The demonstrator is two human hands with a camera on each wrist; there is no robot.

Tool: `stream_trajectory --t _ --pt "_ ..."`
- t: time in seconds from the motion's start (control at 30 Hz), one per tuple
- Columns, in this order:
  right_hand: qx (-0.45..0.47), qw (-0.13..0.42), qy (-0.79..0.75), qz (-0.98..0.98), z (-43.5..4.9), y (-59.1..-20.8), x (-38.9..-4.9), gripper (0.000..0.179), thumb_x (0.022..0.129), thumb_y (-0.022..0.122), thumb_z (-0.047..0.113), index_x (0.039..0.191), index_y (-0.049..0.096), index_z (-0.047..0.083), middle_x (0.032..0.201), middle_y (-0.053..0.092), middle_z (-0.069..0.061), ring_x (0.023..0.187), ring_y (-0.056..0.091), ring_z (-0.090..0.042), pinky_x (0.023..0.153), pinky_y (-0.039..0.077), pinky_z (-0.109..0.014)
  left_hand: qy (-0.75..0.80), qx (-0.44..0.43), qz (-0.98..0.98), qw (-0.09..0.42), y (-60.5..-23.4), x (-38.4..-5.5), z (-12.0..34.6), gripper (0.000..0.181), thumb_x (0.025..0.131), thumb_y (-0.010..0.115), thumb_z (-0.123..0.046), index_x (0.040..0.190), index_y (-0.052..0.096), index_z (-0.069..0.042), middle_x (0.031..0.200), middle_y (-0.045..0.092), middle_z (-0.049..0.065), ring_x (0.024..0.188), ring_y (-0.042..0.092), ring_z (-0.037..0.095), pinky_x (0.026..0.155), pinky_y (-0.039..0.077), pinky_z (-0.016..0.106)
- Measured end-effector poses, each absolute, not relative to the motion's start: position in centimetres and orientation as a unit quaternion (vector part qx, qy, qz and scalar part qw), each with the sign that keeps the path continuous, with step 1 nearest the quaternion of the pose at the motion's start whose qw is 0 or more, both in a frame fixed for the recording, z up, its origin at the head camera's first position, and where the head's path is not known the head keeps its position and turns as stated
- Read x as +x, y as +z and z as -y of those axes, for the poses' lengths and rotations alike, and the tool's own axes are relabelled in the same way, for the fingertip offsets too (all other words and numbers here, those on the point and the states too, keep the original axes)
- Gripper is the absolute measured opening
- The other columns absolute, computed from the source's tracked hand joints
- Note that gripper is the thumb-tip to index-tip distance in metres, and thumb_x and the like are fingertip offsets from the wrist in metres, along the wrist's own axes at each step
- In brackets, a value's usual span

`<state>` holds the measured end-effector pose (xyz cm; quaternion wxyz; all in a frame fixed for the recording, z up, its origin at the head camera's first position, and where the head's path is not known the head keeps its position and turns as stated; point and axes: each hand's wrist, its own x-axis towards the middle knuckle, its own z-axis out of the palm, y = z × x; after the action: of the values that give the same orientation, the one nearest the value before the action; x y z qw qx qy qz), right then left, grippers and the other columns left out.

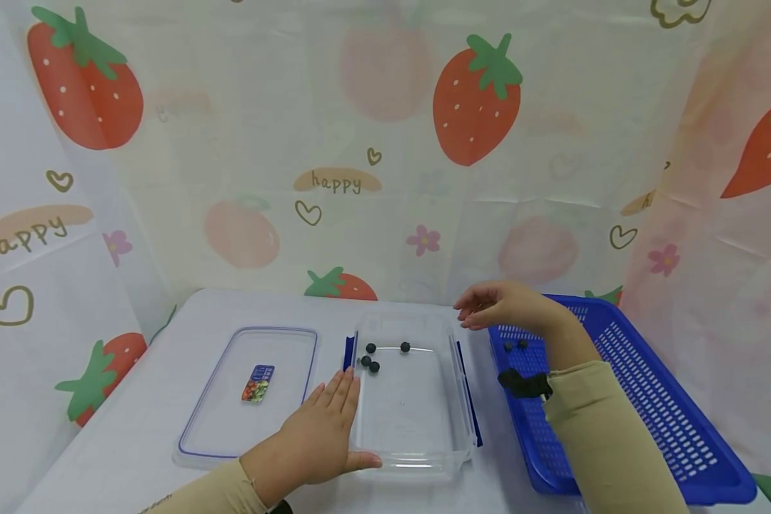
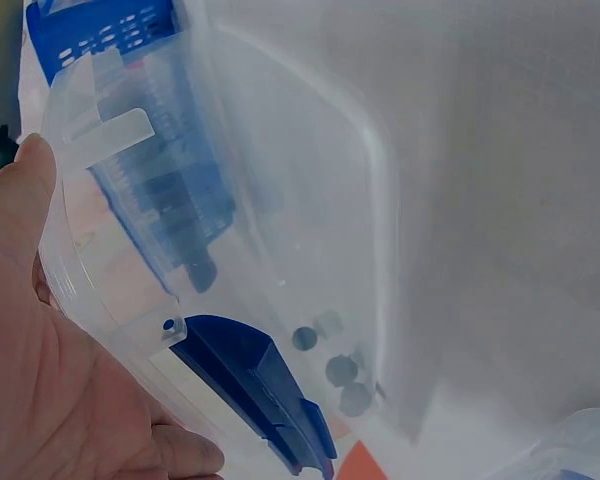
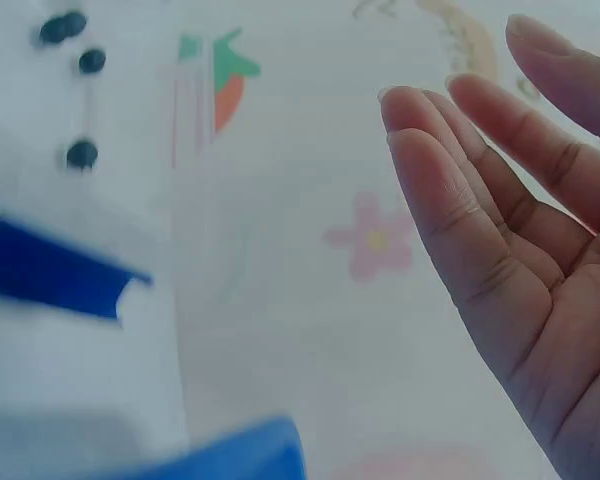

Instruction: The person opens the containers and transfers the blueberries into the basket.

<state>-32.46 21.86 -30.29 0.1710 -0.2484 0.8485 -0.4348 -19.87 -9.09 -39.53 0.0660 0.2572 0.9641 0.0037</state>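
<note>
A clear plastic box (image 1: 405, 421) with blue side clips stands in the middle of the table, and several small dark round berries, like blueberries (image 1: 405, 347), lie toward its far end. My left hand (image 1: 311, 439) rests along the box's left wall, fingers straight and thumb at the near corner. In the left wrist view a blue clip (image 2: 255, 380) hangs beside that palm. My right hand (image 1: 507, 307) is raised over the gap between the box and a blue basket (image 1: 655, 400). Its fingers (image 3: 430, 190) are loosely bent with nothing between them.
Two more dark berries (image 1: 522, 344) sit in the far left part of the basket. Left of the box lies a clear lid (image 1: 215, 428) with a blue seal and a small printed label (image 1: 258, 383). A strawberry-patterned cloth (image 1: 392, 235) hangs behind the table.
</note>
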Motion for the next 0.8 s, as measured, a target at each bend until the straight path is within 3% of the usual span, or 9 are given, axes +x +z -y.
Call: stream_trajectory --t 0.4,0.8 --pt "-0.253 0.188 -0.478 -0.82 -15.6 -31.8 -34.1 0.028 0.08 0.069 0.006 0.107 0.062 0.001 0.101 0.062 -0.02 0.089 0.063 -0.027 0.08 0.051 -0.037 0.005 0.252 -0.965 0.069 -39.9 -20.2 9.1 0.108 0.074 0.032 -0.081 0.144 0.018 0.0 0.151 0.014 0.017 0.139 0.008 0.03 0.109 0.016 0.048" --pt "-0.204 0.184 -0.478 -0.834 -10.5 -34.4 -35.2 0.025 0.08 0.07 0.008 0.104 0.064 0.004 0.093 0.064 -0.011 0.084 0.064 -0.024 0.076 0.053 -0.032 0.009 0.255 -0.964 0.072 -39.9 -20.4 9.1 0.107 0.074 0.034 -0.079 0.145 0.019 0.0 0.151 0.013 0.017 0.139 0.009 0.031 0.108 0.018 0.05"
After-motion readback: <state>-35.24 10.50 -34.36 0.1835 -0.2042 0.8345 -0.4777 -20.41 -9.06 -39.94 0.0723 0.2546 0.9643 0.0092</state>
